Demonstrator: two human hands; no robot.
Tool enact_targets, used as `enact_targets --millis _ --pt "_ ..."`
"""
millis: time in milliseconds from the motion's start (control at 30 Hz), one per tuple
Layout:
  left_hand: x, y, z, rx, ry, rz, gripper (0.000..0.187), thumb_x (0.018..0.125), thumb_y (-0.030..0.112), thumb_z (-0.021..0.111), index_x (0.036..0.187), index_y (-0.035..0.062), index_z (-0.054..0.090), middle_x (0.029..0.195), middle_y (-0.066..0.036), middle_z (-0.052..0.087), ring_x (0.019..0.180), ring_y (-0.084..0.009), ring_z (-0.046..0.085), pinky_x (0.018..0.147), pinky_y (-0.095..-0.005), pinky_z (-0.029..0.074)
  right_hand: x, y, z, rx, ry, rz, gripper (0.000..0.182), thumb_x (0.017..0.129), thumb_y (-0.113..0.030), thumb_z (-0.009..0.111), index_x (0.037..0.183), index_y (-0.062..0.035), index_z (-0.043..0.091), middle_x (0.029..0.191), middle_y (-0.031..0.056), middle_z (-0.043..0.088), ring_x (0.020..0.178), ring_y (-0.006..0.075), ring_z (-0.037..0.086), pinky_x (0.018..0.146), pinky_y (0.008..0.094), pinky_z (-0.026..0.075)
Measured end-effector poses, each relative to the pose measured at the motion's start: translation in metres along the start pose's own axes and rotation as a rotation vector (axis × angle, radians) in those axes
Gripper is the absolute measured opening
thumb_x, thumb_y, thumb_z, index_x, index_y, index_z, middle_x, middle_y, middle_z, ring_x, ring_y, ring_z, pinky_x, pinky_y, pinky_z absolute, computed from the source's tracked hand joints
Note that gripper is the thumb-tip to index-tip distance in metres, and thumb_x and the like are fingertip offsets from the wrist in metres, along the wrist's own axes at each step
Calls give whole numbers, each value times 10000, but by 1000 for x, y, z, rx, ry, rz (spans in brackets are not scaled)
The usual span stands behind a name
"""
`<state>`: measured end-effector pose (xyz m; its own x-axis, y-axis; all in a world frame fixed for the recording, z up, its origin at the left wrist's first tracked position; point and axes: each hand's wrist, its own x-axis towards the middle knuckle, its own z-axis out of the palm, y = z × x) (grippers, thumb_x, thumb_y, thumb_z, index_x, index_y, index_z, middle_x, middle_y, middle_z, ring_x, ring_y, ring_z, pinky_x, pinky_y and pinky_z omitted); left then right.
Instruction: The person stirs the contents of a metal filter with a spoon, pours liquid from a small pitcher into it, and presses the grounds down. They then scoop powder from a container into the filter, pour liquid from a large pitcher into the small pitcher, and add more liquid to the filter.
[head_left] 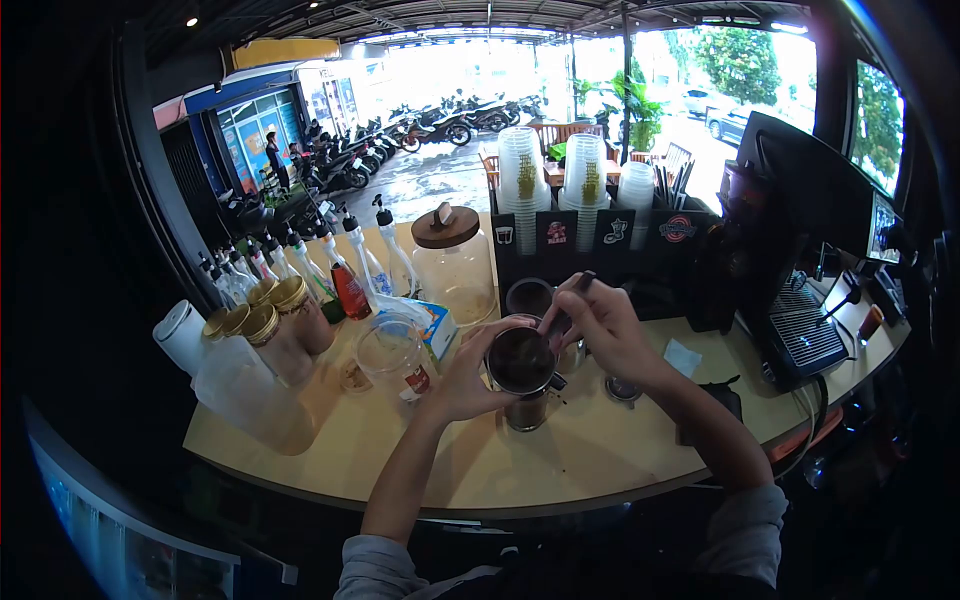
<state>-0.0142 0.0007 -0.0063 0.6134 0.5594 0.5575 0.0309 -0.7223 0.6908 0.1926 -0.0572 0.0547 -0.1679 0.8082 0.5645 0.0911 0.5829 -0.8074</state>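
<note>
Holding a round container [524, 390] on the near side and right of the wooden-lidded jar [455, 272], left hand [466, 376] curled round the container's side, right hand [608, 326] gripping a dark utensil [586, 281] at the rim, utensil tip hidden, contents [521, 361] too dim to make out.

Three clear cup stacks [585, 185] stand right of one wood-lidded jar [455, 268], one box [438, 328] and one held cup [521, 389] in front.

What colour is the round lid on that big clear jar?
The round, wood-look lid is brown, best seen in the head view.
</note>
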Motion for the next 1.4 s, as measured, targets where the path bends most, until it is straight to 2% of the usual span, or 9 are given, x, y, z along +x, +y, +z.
enact_targets --millis 300,633,733,800,967,1067,1167,1233,1400 --pt "-1 6 2 -25 22 -30 780 568 165 828 1282 131 517 1326 -52 543 1230 -258 492 1063 -387 353 -8 -6 2 -153 1 -6 264 1013 -187 449 887 10 570 735 46 654 614 68 627 558 218 506" --pt "-1 13 3 76 -2 -32 788 584 203 831 1298 145 504 1329 -49 545 1238 -263 492 1077 -403 319 -3 -11 1 -102 36 -30 253 1005 -176 462 871 5 577 713 34 652 575 72 618 522 226 495" --pt "1 13 2 110 -14 -10 802 585 224 831 1308 151 492 1336 -53 541 1251 -266 486 1091 -414 281 -1 -8 0 -193 -85 -54 252 1003 -171 469 865 8 580 708 37 649 572 75 617 521 232 497" --pt "0 10 3 149 -19 20 810 585 235 832 1313 152 485 1340 -55 539 1259 -266 482 1097 -420 262 2 -13 2 -127 45 -5 254 1001 -167 474 855 14 577 687 38 642 573 79 622 507 234 492" --pt "-1 9 4 164 -28 22 798 591 240 829 1302 154 480 1336 -64 540 1277 -264 475 1100 -428 239 0 -6 11 -155 -2 3 241 996 -162 483 865 23 566 679 49 641 556 85 625 494 237 501" --pt "0 9 2 246 -22 63 805 593 242 831 1308 155 471 1343 -63 534 1281 -260 474 1100 -431 238 3 -9 10 -195 98 66 220 990 -147 484 882 27 565 692 52 645 542 89 622 495 240 505" --pt "-2 5 0 222 -10 36 816 592 244 833 1313 151 464 1352 -60 526 1282 -255 474 1098 -431 239 4 -6 14 -116 56 32 213 985 -137 484 888 33 568 687 47 643 537 89 621 488 239 498" --pt "-2 6 2 227 -7 45 815 593 239 831 1314 149 463 1355 -61 523 1281 -255 475 1100 -432 238 4 -8 13 -244 2 -44 222 987 -141 482 886 35 574 687 43 643 534 88 620 489 237 496" --pt "-1 4 1 234 -4 37 814 591 227 829 1313 143 463 1356 -70 521 1273 -263 479 1107 -431 239 8 -7 9 -147 -75 -5 231 985 -145 489 864 29 579 653 37 631 510 83 597 486 233 487"
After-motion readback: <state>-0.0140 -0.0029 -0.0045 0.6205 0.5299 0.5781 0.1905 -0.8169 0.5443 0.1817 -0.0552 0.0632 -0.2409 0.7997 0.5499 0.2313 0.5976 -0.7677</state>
